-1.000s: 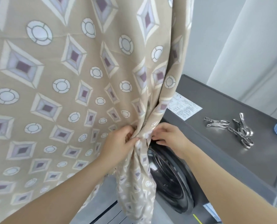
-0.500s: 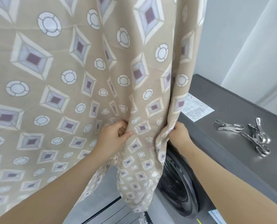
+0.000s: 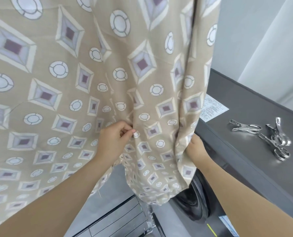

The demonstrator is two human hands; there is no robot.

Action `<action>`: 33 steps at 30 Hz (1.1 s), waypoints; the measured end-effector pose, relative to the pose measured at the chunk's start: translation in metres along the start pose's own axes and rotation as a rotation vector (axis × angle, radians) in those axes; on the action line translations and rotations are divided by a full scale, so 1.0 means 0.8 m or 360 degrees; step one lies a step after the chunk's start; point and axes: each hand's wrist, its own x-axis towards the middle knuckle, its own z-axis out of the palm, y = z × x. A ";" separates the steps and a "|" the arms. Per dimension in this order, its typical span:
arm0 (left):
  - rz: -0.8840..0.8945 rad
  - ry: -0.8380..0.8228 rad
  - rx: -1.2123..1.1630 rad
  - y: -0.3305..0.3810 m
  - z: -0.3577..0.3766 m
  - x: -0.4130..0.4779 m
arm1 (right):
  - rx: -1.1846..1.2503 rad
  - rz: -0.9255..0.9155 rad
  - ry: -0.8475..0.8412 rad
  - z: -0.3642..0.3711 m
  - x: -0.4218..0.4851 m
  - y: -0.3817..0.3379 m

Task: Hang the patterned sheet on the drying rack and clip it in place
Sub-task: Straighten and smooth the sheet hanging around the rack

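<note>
Hanging from somewhere above the view, a beige fabric sheet printed with pale diamonds and circles [image 3: 108, 65] fills most of the picture; the drying rack itself is not seen. A small fold of the sheet is pinched between thumb and curled fingers of the left hand [image 3: 115, 139], near the middle of the cloth. The sheet's right side edge is gripped by the right hand [image 3: 196, 147], whose fingers are hidden behind the fabric. Between the two hands the cloth is bunched into soft vertical folds. To the right, a cluster of shiny metal spring clips [image 3: 262, 135] lies on the flat dark grey top of a front-loading washing machine [image 3: 245, 93], beside a white printed label [image 3: 212, 110].

The step in hand is judged to be spreading the sheet flat before it is clipped. It is best done if the hands are drawn apart sideways with light, even tension, so that the folds are smoothed out without the cloth being dragged down off its support. One hold should be kept on the sheet while a clip is fetched.
</note>
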 end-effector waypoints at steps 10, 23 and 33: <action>0.0230 -0.0570 0.0348 0.058 0.045 -0.051 | 0.0668 0.0042 -0.0629 0.012 -0.001 -0.013; 0.0083 0.0008 0.0221 0.019 0.022 -0.036 | -0.0740 -0.0063 -0.0239 -0.005 0.009 0.000; 0.0125 0.0083 0.0310 -0.001 0.012 -0.037 | -0.1162 0.0340 -0.0232 0.005 0.014 0.042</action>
